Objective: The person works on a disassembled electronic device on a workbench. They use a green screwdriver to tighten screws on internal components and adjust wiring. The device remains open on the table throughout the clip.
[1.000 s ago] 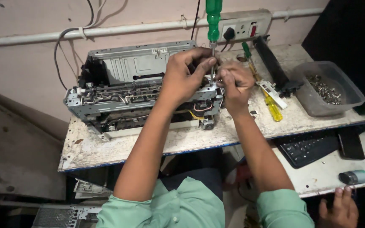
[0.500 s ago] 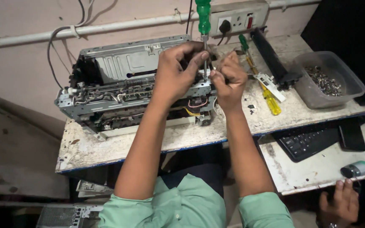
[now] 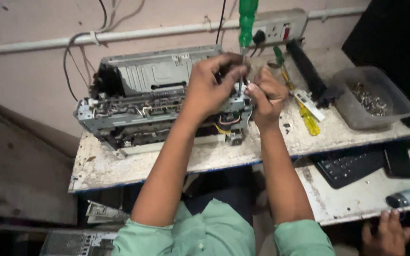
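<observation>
Grey plastic tub (image 3: 402,106) holds screws (small, heaped); left hand (image 3: 209,87) and right hand (image 3: 266,95), fingers curled, grip a green screwdriver (image 3: 246,28) upright over the printer (image 3: 153,95).

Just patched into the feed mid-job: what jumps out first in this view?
The opened grey printer chassis fills the middle of the worn white bench. The left hand and right hand meet at its right end around the shaft of an upright green-handled screwdriver. A clear tub of screws sits right.

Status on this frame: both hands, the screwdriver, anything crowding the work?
Left hand and right hand both gripping green-handled screwdriver, upright on opened printer chassis. Yellow screwdriver lies beside right hand.
</observation>
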